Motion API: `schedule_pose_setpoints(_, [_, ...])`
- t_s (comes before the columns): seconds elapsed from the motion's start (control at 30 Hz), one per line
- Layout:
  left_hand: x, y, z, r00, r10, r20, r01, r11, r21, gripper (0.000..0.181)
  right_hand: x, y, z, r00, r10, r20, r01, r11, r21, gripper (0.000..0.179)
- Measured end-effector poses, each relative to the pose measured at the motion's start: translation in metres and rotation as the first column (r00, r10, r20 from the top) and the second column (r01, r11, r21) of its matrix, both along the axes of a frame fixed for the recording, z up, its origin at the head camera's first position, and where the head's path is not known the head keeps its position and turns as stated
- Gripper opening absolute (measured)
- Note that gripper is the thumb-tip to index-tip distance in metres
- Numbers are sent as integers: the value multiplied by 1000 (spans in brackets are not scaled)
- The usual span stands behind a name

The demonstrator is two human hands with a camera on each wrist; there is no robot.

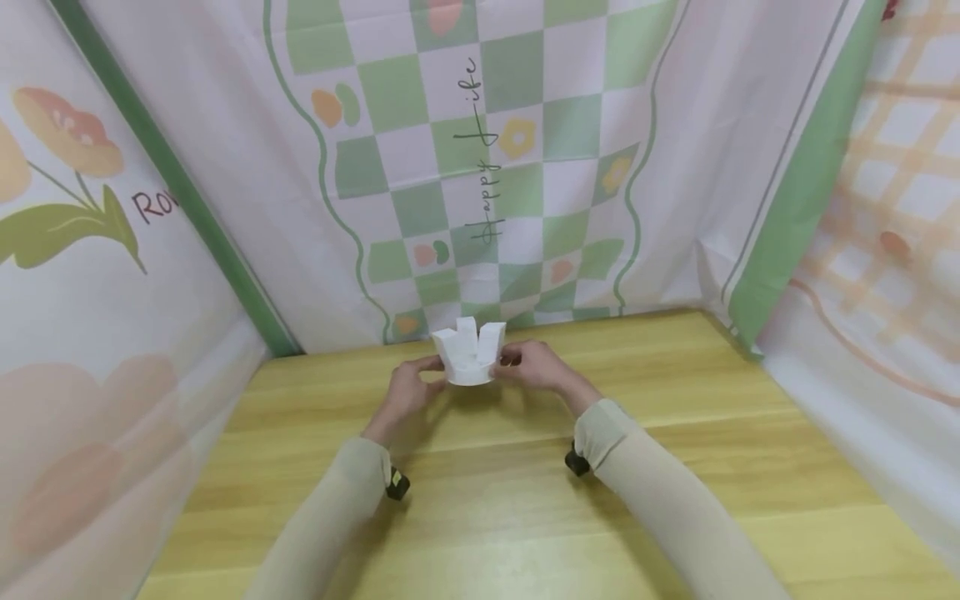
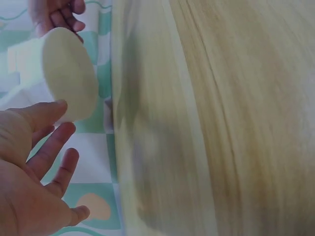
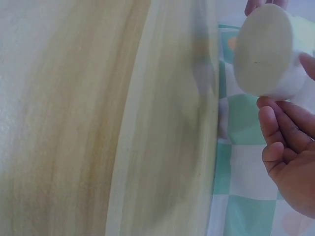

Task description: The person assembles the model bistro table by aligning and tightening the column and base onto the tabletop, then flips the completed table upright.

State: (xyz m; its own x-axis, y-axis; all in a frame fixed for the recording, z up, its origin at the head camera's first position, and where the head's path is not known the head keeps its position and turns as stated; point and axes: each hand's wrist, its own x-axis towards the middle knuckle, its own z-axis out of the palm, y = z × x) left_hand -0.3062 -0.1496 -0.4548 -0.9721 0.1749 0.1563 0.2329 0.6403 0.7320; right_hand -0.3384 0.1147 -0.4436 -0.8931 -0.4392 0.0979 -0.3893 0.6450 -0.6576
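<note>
A white crown-shaped holder (image 1: 469,372), with a round base and several upright flat prongs, is held just above the table near its far edge. My left hand (image 1: 407,390) pinches it from the left side, thumb and fingertips at the wall. From the right, my right hand (image 1: 538,367) grips it in the same way. Both wrist views show the flat round underside of the holder (image 2: 71,73), lifted off the wood. In the right wrist view the lower fingers of the right hand (image 3: 302,169) are bent below the holder (image 3: 263,54).
The wooden table (image 1: 495,508) stretches from the far edge toward me. Behind it hangs a green-and-white checked cloth (image 1: 510,208) with printed lettering. Patterned cloth walls (image 1: 90,333) stand on the left and right. Small black devices (image 1: 397,483) sit at both sleeve cuffs.
</note>
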Motion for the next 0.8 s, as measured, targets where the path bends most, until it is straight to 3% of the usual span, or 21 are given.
schedule_pose_setpoints(0.13, [1, 1, -2, 1000, 16, -9, -16, 1000, 15, 41, 0, -1, 1, 999, -49, 1, 49, 999, -14, 50])
schedule_pose_setpoints(0.27, [1, 3, -2, 999, 19, -26, -18, 1000, 21, 40, 1, 0, 4, 997, -70, 14, 70, 997, -17, 54])
schedule_pose_setpoints(0.5, [1, 3, 4, 998, 18, -60, -17, 1000, 19, 40, 4, 3, 12, 997, -64, 40, 65, 997, -39, 50])
schedule_pose_setpoints(0.8, [6, -1, 12, 999, -11, -35, 12, 1000, 24, 43, 4, 6, 17, 1000, 16, 20, -15, 998, -54, 35])
